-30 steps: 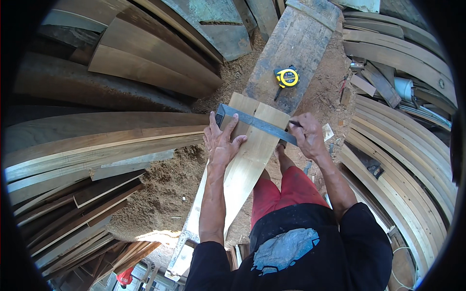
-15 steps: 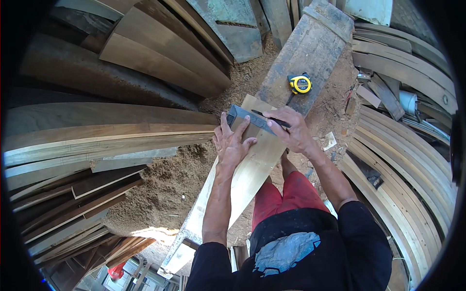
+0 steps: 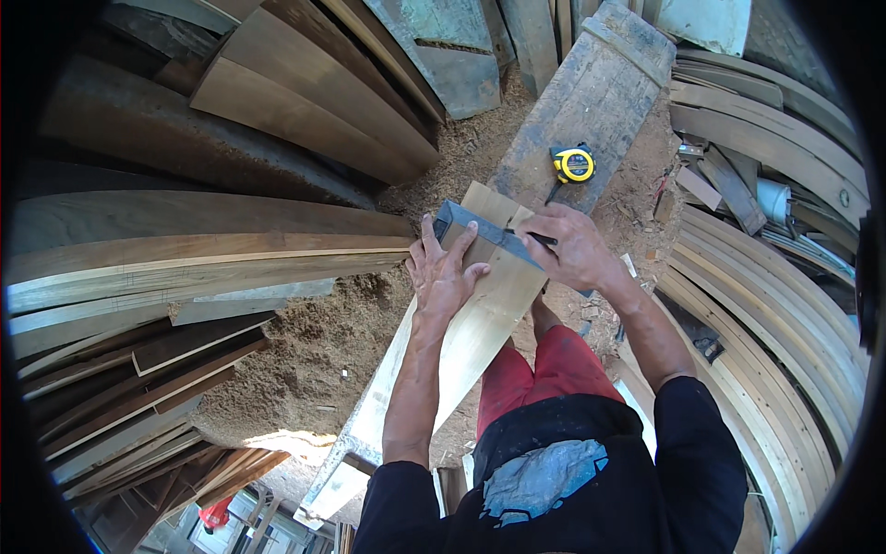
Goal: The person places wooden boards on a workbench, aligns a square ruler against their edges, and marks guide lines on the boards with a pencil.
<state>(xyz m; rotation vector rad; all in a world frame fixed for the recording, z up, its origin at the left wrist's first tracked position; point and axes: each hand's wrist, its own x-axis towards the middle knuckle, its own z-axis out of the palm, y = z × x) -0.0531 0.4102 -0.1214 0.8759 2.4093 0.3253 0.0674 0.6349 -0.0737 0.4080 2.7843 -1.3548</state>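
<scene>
Sawdust floor hemmed by planks; left hand (image 3: 445, 272) flat pinning square (image 3: 484, 235) on board (image 3: 480, 319); right hand (image 3: 568, 249) gripping pencil (image 3: 538, 237).

Grey metal square (image 3: 480, 233) across pale plank (image 3: 480, 319)

Yellow tape measure (image 3: 575, 165), red shorts (image 3: 544, 374)

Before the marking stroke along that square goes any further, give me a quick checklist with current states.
1. Left hand flat on the metal square, pinning it: ok.
2. Square lies across the pale plank near its far end: ok.
3. Right hand holds a dark pencil at the square's edge: ok.
4. Square's stock tight against the plank edge: cannot tell.
5. Yellow tape measure rests on the grey bench, apart from both hands: ok.
6. Line already drawn: cannot tell.
</scene>
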